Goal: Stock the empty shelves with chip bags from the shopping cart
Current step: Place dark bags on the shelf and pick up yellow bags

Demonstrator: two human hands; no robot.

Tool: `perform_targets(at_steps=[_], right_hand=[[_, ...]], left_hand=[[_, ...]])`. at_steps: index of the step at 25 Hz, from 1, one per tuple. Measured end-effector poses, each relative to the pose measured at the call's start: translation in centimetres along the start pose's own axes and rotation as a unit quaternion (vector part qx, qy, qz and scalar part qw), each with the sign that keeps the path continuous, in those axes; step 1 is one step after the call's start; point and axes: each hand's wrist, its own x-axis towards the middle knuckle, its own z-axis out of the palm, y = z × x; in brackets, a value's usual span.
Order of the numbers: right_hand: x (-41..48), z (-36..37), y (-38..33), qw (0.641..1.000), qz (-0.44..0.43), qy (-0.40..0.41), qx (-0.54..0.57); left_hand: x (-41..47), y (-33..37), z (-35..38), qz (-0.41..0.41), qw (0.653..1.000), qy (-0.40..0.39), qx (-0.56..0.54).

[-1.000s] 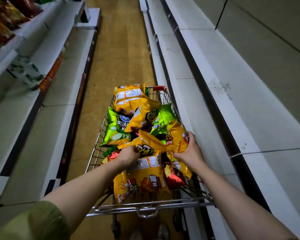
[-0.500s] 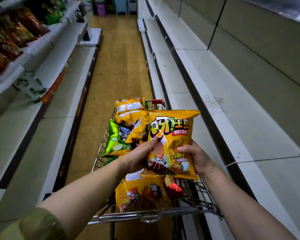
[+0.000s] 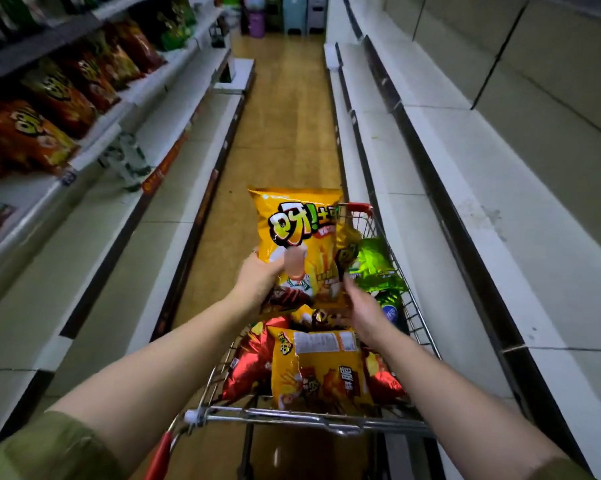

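Note:
A yellow chip bag [image 3: 299, 237] stands upright above the left side of the wire shopping cart [image 3: 312, 419]. My left hand [image 3: 257, 282] grips its lower left corner. My right hand [image 3: 361, 311] hovers with fingers spread just below and right of the bag, over the cart; it holds nothing. In the cart lie several more bags: a yellow one [image 3: 321, 368] nearest me, red ones [image 3: 248, 362] beside it, green ones [image 3: 375, 265] at the far right.
Bare white shelves [image 3: 465, 188] run along the right of the aisle. On the left, the upper shelves carry orange and red chip bags [image 3: 22, 136]; the lower left shelves [image 3: 94, 258] are bare. The wooden floor [image 3: 285, 109] stretches ahead to bins at the far end.
My left hand has carried the yellow bag up and to the left, off the pile. My right hand has let go of it and opened. The view has tilted up.

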Motion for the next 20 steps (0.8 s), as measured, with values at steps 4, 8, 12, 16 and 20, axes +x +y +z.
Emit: perform_targets(at_steps=[4, 8, 12, 16, 20], right_hand=[[1.5, 2.2, 2.2, 0.923, 0.018, -0.107, -0.369], [0.9, 3.2, 3.5, 0.712, 0.025, -0.214, -0.668], [0.5, 2.9, 4.3, 0.718, -0.038, -0.169, -0.674], [-0.1, -0.6, 2.3, 0.826, -0.076, -0.14, -0.541], [-2.0, -3.8, -3.1, 0.98, -0.094, -0.108, -0.136]], left_hand=[[-2.3, 0.2, -2.7, 0.012, 0.994, -0.051, 0.096], [-3.7, -0.9, -4.1, -0.022, 0.995, -0.047, 0.081], [-3.4, -1.8, -5.2, -0.026, 0.994, -0.015, 0.106], [-2.9, -1.3, -6.3, -0.027, 0.991, 0.048, 0.122], [-3.1, -0.5, -5.4, -0.052, 0.987, 0.057, 0.138]])
